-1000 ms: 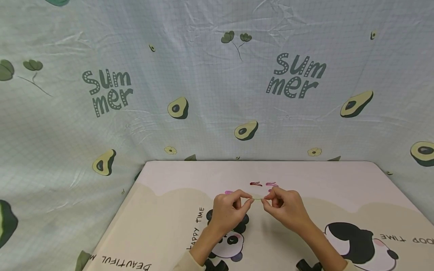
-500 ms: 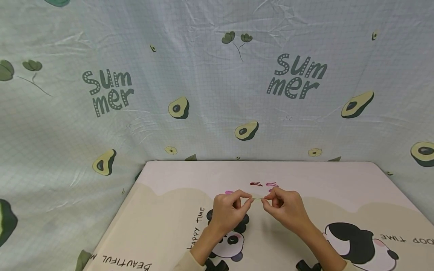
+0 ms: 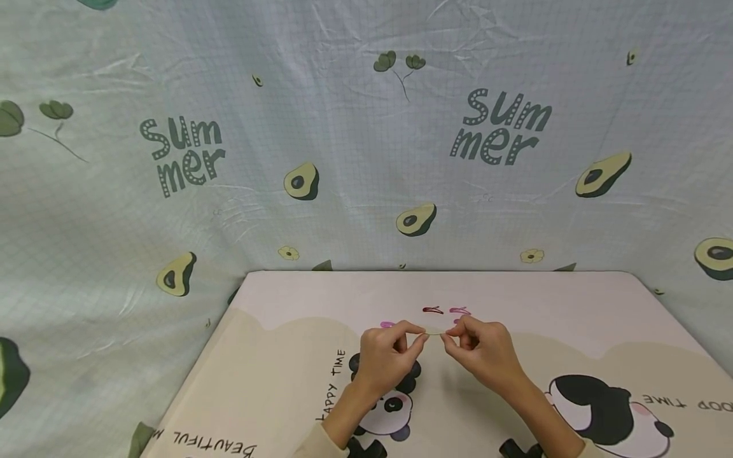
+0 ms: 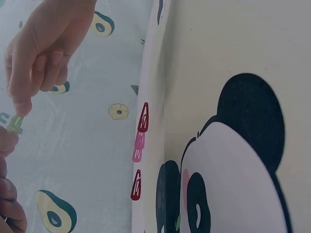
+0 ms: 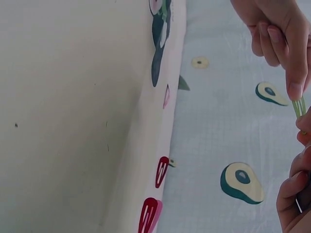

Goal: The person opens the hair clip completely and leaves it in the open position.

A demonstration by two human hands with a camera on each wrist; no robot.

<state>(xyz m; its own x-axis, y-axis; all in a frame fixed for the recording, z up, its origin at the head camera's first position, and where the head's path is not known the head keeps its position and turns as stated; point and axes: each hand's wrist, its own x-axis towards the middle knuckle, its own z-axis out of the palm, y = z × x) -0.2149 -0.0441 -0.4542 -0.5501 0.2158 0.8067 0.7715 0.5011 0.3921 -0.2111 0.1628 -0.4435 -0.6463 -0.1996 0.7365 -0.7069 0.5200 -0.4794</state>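
A slim light-green snap hair clip (image 3: pixel 434 334) is held level above the table, stretched between the fingertips of both hands. My left hand (image 3: pixel 385 357) pinches one end of it between thumb and index finger. The other end is pinched the same way by my right hand (image 3: pixel 485 352). Seen from the left wrist, the green clip (image 4: pixel 15 124) spans the small gap between the two hands. In the right wrist view its slotted strips show along the clip (image 5: pixel 299 108). The remaining fingers of both hands are curled in.
Beyond the hands, a dark red hair clip (image 3: pixel 432 310) and a pink one (image 3: pixel 460 311) lie on the table (image 3: pixel 298 299). Another pink clip (image 3: pixel 387 324) lies just past the left hand. A printed curtain (image 3: pixel 355 159) hangs behind the table's far edge.
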